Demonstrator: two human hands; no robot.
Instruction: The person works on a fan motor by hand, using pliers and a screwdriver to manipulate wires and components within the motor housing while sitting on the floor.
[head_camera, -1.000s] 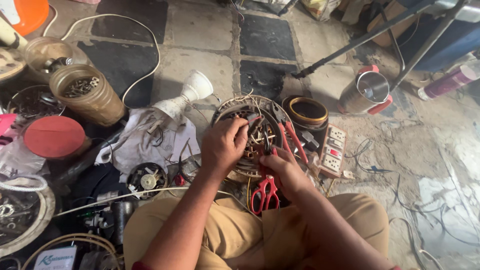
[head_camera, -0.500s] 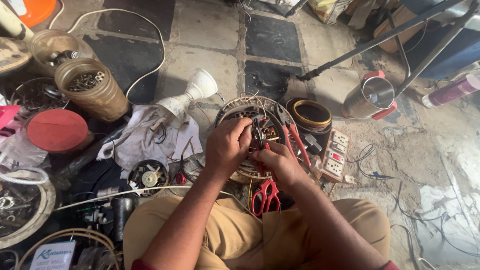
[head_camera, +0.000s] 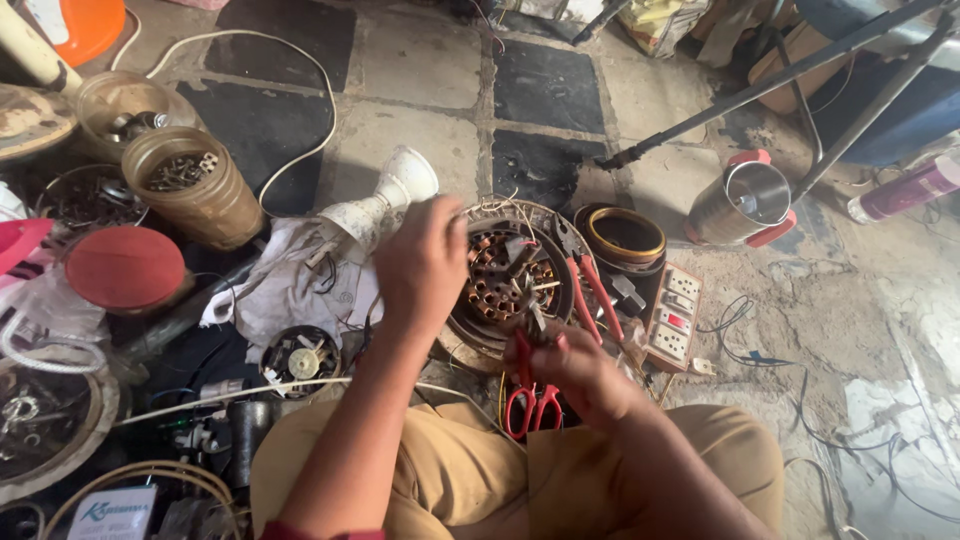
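Since the earlier frames the left hand (head_camera: 425, 265) has lifted off the fan motor stator (head_camera: 510, 285) and now hangs above its left rim, fingers curled, pinching what may be a thin wire, though that cannot be told for certain. The right hand (head_camera: 580, 375) is closed around a small tool at the stator's near edge, just above the red-handled scissors (head_camera: 530, 405) on the person's lap. The stator lies flat on the stone floor (head_camera: 420, 60), red-handled pliers (head_camera: 590, 285) resting across its right side. It looks heavy and rigid, but its copper windings seem fragile; the outer metal ring is likely the safest place to grip.
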